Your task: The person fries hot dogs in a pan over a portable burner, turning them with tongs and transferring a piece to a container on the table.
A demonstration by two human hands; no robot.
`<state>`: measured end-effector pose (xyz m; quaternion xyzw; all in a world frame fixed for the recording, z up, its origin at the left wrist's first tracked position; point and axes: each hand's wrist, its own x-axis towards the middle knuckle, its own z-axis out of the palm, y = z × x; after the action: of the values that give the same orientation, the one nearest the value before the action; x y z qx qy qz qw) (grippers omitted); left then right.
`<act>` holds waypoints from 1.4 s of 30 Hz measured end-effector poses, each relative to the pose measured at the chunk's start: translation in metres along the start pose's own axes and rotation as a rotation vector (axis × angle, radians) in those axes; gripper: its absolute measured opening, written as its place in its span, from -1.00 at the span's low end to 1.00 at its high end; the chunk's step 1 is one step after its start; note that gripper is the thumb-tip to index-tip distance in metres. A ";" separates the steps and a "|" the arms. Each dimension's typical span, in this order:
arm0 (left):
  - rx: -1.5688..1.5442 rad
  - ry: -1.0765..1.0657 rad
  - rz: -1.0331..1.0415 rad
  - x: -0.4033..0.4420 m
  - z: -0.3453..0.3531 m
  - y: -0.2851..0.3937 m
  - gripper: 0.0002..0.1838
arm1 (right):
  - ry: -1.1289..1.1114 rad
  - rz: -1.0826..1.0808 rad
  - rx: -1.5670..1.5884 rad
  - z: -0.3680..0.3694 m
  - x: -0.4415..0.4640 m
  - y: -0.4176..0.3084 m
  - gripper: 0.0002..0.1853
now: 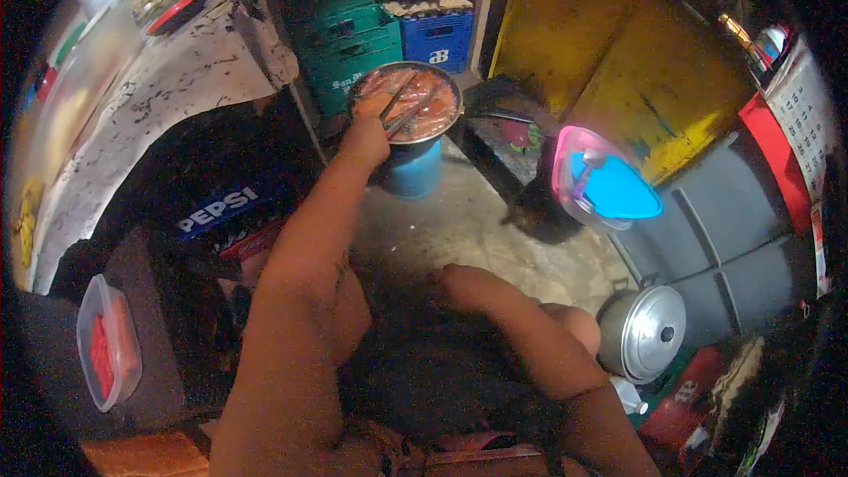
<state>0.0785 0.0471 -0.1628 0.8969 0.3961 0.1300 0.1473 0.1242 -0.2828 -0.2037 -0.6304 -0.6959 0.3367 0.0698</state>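
Note:
My left hand [364, 140] reaches forward, closed around the handle end of metal tongs [390, 106]. The tongs extend over a round metal pan [461, 104] filled with reddish-pink pieces of food [428, 93], whose kind I cannot make out. Beneath the pan stands a blue gas cylinder [413, 172]. Nearer to me, my right hand [464, 289] is held in front of my lap with its fingers curled in. Nothing shows in it, and its fingertips are dim.
Green crates [358, 53] and a blue crate [437, 40] stand behind the pan. At right are a pink container [570, 146] with a blue lid [618, 190] and a lidded pot [645, 331]. A plastic tub of red food [110, 344] lies at left.

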 end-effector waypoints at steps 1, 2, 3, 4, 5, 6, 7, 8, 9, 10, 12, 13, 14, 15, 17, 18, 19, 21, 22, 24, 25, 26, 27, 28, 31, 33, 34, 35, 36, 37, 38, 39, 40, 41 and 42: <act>0.003 0.006 0.005 -0.001 0.001 0.001 -0.79 | -0.009 0.039 0.014 -0.014 -0.006 -0.019 -0.50; 0.004 0.009 0.011 -0.002 0.001 0.002 -0.78 | -0.018 0.078 0.028 -0.022 -0.009 -0.029 -0.50; 0.007 0.016 0.016 -0.003 0.001 0.004 -0.78 | -0.034 0.088 0.007 -0.019 -0.008 -0.027 -0.49; 0.011 0.022 0.023 -0.005 0.000 0.005 -0.78 | -0.050 0.098 -0.014 -0.015 -0.006 -0.022 -0.48; 0.013 0.028 0.029 -0.006 0.000 0.006 -0.77 | -0.064 0.108 -0.034 -0.012 -0.004 -0.019 -0.48; 0.015 0.037 0.037 -0.007 0.000 0.007 -0.77 | -0.063 0.129 -0.001 -0.014 -0.004 -0.022 -0.47; 0.019 0.046 0.045 -0.009 0.001 0.007 -0.77 | -0.061 0.150 0.031 -0.018 -0.003 -0.026 -0.46; 0.018 0.059 0.053 -0.011 0.002 0.008 -0.76 | -0.060 0.171 0.063 -0.021 -0.004 -0.030 -0.45; 0.021 0.065 0.056 -0.012 0.002 0.009 -0.76 | -0.043 0.153 0.041 -0.023 -0.007 -0.032 -0.44; 0.026 0.065 0.058 -0.012 0.001 0.010 -0.75 | -0.025 0.136 0.020 -0.026 -0.012 -0.033 -0.43; 0.045 0.034 0.042 -0.016 -0.002 0.013 -0.74 | -0.017 0.135 0.025 -0.034 -0.018 -0.043 -0.42; 0.064 0.009 0.029 -0.018 -0.005 0.015 -0.74 | -0.024 0.152 0.053 -0.042 -0.018 -0.052 -0.42; 0.081 -0.016 0.015 -0.019 -0.008 0.017 -0.74 | -0.033 0.170 0.080 -0.046 -0.018 -0.057 -0.41; 0.068 -0.014 0.009 -0.020 -0.009 0.018 -0.74 | -0.039 0.154 0.049 -0.036 -0.013 -0.046 -0.41; 0.040 -0.010 -0.007 -0.022 -0.010 0.020 -0.74 | -0.053 0.122 -0.015 -0.007 0.000 -0.015 -0.41; 0.062 -0.038 0.012 -0.022 -0.010 0.021 -0.74 | -0.047 0.125 0.000 -0.010 -0.003 -0.018 -0.41; 0.085 -0.066 0.031 -0.023 -0.009 0.022 -0.74 | -0.042 0.128 0.015 -0.015 -0.007 -0.022 -0.41; 0.079 -0.030 0.071 -0.015 0.002 0.016 -0.74 | -0.045 0.131 0.045 -0.018 -0.007 -0.026 -0.40; 0.051 0.035 0.093 -0.007 0.014 0.013 -0.73 | -0.053 0.132 0.059 -0.018 -0.005 -0.027 -0.40; 0.048 0.046 0.085 -0.002 0.024 0.007 -0.73 | -0.055 0.120 0.070 -0.020 -0.004 -0.028 -0.39; 0.071 -0.009 0.057 -0.020 -0.001 0.026 -0.72 | -0.050 0.107 0.068 -0.022 -0.005 -0.029 -0.39; 0.094 -0.065 0.030 -0.030 -0.015 0.036 -0.71 | -0.044 0.095 0.067 -0.023 -0.006 -0.029 -0.39; 0.093 -0.069 0.023 -0.029 -0.013 0.035 -0.71 | -0.055 0.128 0.046 -0.021 -0.005 -0.028 -0.38; 0.093 -0.074 0.018 -0.026 -0.011 0.034 -0.71 | -0.065 0.161 0.026 -0.017 -0.003 -0.025 -0.38; 0.129 -0.125 0.048 -0.029 -0.019 0.037 -0.71 | -0.081 0.156 0.027 -0.017 -0.003 -0.023 -0.38; 0.137 -0.146 0.060 -0.031 -0.021 0.039 -0.70 | -0.077 0.146 0.036 -0.019 -0.004 -0.024 -0.38; 0.125 -0.144 0.052 -0.029 -0.017 0.036 -0.70 | -0.072 0.154 0.033 -0.022 -0.008 -0.028 -0.38; 0.114 -0.140 0.044 -0.027 -0.014 0.035 -0.70 | -0.067 0.163 0.030 -0.024 -0.009 -0.030 -0.38; 0.118 -0.140 0.042 -0.023 -0.006 0.032 -0.70 | -0.065 0.161 0.018 -0.021 -0.008 -0.027 -0.38; 0.122 -0.139 0.039 -0.018 0.000 0.030 -0.71 | -0.063 0.158 0.006 -0.016 -0.006 -0.022 -0.38; 0.126 -0.138 0.035 -0.015 0.006 0.026 -0.71 | -0.062 0.155 -0.006 -0.013 -0.004 -0.019 -0.39; 0.118 -0.130 0.034 -0.018 0.002 0.030 -0.71 | -0.066 0.161 -0.008 -0.012 -0.004 -0.019 -0.39; 0.110 -0.122 0.032 -0.022 -0.002 0.034 -0.71 | -0.070 0.168 -0.009 -0.012 -0.004 -0.019 -0.39; 0.103 -0.114 0.032 -0.025 -0.006 0.038 -0.70 | -0.074 0.174 -0.010 -0.012 -0.004 -0.019 -0.38; 0.106 -0.102 0.034 -0.025 -0.006 0.038 -0.70 | -0.071 0.163 -0.016 -0.012 -0.005 -0.018 -0.38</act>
<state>0.0857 0.0055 -0.1462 0.9155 0.3792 0.0653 0.1171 0.1168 -0.2822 -0.1827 -0.6730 -0.6471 0.3579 0.0123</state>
